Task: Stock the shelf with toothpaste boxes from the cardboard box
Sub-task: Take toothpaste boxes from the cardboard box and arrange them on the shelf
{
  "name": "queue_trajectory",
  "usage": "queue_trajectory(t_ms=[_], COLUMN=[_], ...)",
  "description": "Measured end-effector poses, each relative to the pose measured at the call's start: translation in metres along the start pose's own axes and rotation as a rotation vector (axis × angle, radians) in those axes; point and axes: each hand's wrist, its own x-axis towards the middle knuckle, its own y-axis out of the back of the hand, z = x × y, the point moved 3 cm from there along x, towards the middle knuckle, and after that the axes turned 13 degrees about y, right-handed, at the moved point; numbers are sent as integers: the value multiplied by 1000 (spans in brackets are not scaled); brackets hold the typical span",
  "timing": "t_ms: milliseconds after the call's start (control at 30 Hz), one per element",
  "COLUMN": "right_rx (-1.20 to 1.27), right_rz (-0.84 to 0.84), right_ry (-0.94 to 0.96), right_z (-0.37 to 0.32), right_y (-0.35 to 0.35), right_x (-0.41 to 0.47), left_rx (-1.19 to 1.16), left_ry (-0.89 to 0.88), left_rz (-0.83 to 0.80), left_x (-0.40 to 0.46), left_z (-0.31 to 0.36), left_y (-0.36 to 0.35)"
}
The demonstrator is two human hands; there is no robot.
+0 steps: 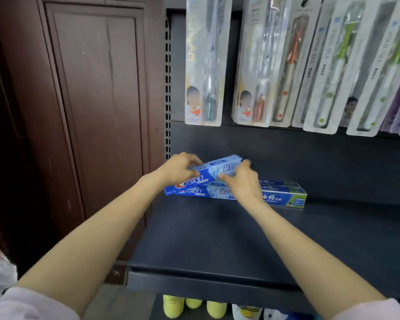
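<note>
Both hands are gripping a blue toothpaste box [214,169] by its ends: left hand [178,167] nearer the shelf's [217,239] left edge, right hand [243,181] opposite. Its long axis is running left-right, tilted, lying atop the shelved boxes [284,192].

Both hands' fingers [195,161] around a tilted blue toothpaste box [214,170] above the dark shelf [217,239]

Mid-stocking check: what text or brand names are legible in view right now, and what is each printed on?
"Crest" and "盐白": on the upper blue toothpaste box, held by left hand and right hand.
"Crest": on the lower blue box lying on the shelf.
Chinese characters on the blue-green boxes: too blurred to read.
Vertical lettering on the hanging toothbrush packs: too blurred to read.
</note>
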Motion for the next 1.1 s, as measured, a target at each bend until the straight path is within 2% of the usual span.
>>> queue_trajectory(t_ms=[67,100,200,233,300,467,733,967,1100], right_rx=[-376,-474,-497,-443,-347,-355,-446,-475,-371], right_rz=[53,51,-162,-238,-281,-352,-334,-339,-335], right_ry=[139,246,455,439,382,297,238,232,214], right_z=[-13,-18,-22,-22,-22,-8,12,10,6], right_y=[2,3,-8,-12,-13,-20,-39,-41,-36], right_x=[-4,-3,3,5,6,-1,-19,-18,-21], left_rx=[118,159,149,137,153,269,309,419,372], left_ry=[-59,-81,-131,-146,-156,-32,7,13,0], left_rz=[1,3,26,30,39,16,-27,67,125], left_x=[1,2,3,3,2,-4,-7,-6,-10], left_z=[-9,-13,-21,-22,-27,-48,-71,-68,-55], left_y=[5,7,12,13,11,-4,-23,-33,-35])
